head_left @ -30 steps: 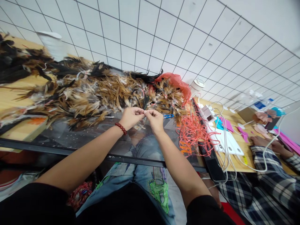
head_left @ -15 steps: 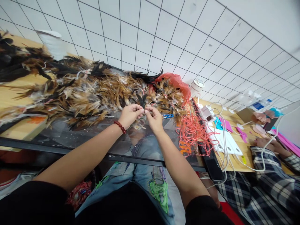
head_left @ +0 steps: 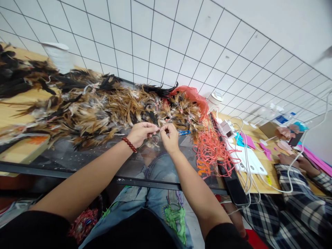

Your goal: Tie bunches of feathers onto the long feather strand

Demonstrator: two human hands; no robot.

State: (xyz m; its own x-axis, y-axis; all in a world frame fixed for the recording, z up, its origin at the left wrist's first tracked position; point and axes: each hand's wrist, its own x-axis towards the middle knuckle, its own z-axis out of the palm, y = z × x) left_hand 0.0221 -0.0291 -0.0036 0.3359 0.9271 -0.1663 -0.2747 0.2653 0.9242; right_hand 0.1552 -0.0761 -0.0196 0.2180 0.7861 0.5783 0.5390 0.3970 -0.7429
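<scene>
My left hand (head_left: pixel 142 134), with a red bead bracelet (head_left: pixel 129 144) at the wrist, is closed in a pinch. A dark feather (head_left: pixel 151 118) rises just behind its fingers and seems to be held at its base. Fingertip to fingertip with it, my right hand (head_left: pixel 169 137) is also pinched; whatever thin thing lies in it is too small to make out. Behind both hands spreads a thick pile of brown and black feathers (head_left: pixel 103 107), tied in bunches. A blue tool (head_left: pixel 184 132), perhaps small snips, lies right beside my right hand.
Orange-red string (head_left: pixel 211 150) lies tangled to the right, near a phone (head_left: pixel 236 190) and white cables (head_left: pixel 249 166). A red plastic bag (head_left: pixel 193 95) and white spool (head_left: pixel 57 57) stand behind. Another person's plaid sleeve (head_left: pixel 293 183) is at far right. The dark tabletop edge (head_left: pixel 90 178) runs before me.
The view has tilted slightly upward. The dark feather between my hands has leaned left, behind my left fingers. My fingertips stay close together, the right hand still pinched.
</scene>
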